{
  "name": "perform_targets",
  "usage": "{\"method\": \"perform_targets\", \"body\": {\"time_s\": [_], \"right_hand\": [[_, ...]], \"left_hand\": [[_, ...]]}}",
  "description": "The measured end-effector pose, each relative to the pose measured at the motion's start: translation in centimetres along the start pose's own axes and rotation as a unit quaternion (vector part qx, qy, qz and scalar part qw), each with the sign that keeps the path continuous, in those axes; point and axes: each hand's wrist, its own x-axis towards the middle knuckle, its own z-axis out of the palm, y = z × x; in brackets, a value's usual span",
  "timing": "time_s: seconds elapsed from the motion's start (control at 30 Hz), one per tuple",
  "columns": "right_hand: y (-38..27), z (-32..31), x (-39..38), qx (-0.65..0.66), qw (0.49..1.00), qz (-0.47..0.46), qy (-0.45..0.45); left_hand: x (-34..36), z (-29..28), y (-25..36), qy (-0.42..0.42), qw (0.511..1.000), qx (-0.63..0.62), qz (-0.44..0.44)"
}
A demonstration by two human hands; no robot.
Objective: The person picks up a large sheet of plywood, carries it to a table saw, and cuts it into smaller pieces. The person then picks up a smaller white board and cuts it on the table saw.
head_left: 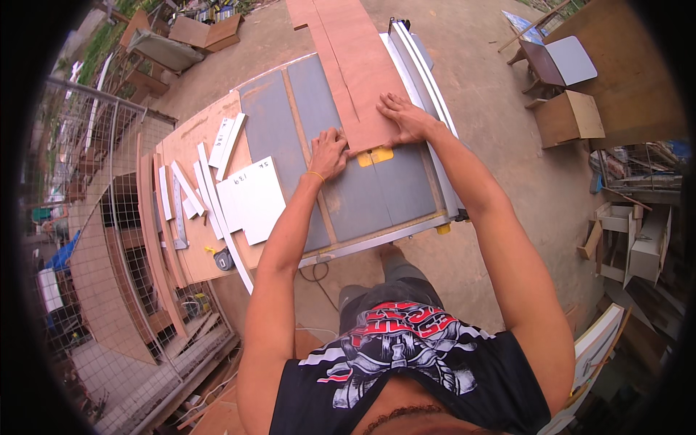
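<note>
A long reddish-brown plywood board [355, 65] lies on the grey table saw top [362, 196] and stretches away past its far edge. A dark, narrow slit runs lengthwise along the board. At the board's near left corner, my left hand [328, 154] has its fingers curled in against the edge. My right hand [407, 119] rests on the near right corner with fingers spread over the surface, the thumb by the near end. Just in front of that end shows a yellow insert [375, 156] in the saw top. No blade is visible.
Along the right runs a pale metal fence [424, 76]. The plywood side table [188, 138] at left carries a white panel [254, 199], several white strips [209, 181] and a tape measure [224, 259]. Wire mesh [109, 217] stands farther left; a wooden box [573, 116] is at right.
</note>
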Motion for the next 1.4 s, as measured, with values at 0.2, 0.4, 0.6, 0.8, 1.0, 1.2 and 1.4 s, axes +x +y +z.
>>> {"method": "perform_targets", "body": {"time_s": [0.2,0.4,0.6,0.8,1.0,1.2,1.4], "right_hand": [[0.9,-0.2,1.2,0.01,1.0,-0.007,0.02],[1.5,-0.5,2.0,0.005,1.0,-0.004,0.01],[1.4,-1.0,2.7,0.016,1.0,-0.004,0.004],[2.1,-0.8,3.3,0.013,1.0,-0.007,0.006],[2.4,-1.0,3.9,0.008,1.0,-0.009,0.007],[2.8,-1.3,4.4,0.014,1.0,-0.012,0.01],[3.1,-1.1,4.9,0.019,1.0,-0.019,0.015]], "left_hand": [[1.3,-0.3,-0.7,0.001,1.0,-0.002,-0.01],[2.1,-0.4,-1.0,0.002,1.0,-0.005,-0.02],[2.4,-0.5,-1.6,0.009,1.0,-0.009,-0.028],[3.1,-0.7,-1.8,0.006,1.0,-0.004,-0.022],[3.6,-0.8,-2.0,-0.008,0.999,0.012,-0.041],[4.3,-1.0,-2.2,-0.014,0.998,0.013,-0.051],[4.3,-0.8,-2.8,-0.007,0.999,0.008,-0.045]]}}
